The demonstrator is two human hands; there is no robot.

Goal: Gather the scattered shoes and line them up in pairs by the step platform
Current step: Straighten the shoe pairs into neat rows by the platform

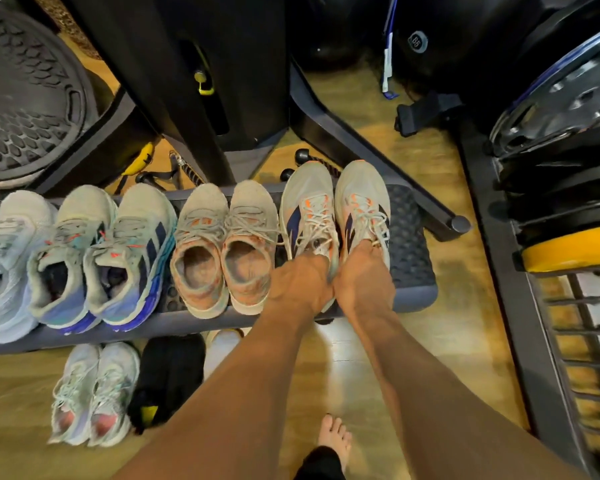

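A dark grey studded rubber step platform [409,244] spans mid-frame on a tan wooden floor [458,323], carrying four pairs, left to right: pale blue knit trainers [0,258], grey blue-soled trainers [97,258], worn beige-pink trainers [222,247], cream navy-striped trainers [333,209]. Lower left, on the floor: white-mint trainers [94,393] beside black shoes [170,375].

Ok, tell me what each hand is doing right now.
Left hand: gripping the heel of the left orange-laced shoe.
Right hand: gripping the collar of the right orange-laced shoe.

Left grip [300,284] and right grip [362,282] hold the cream sneakers [309,202] on the step platform [413,244].
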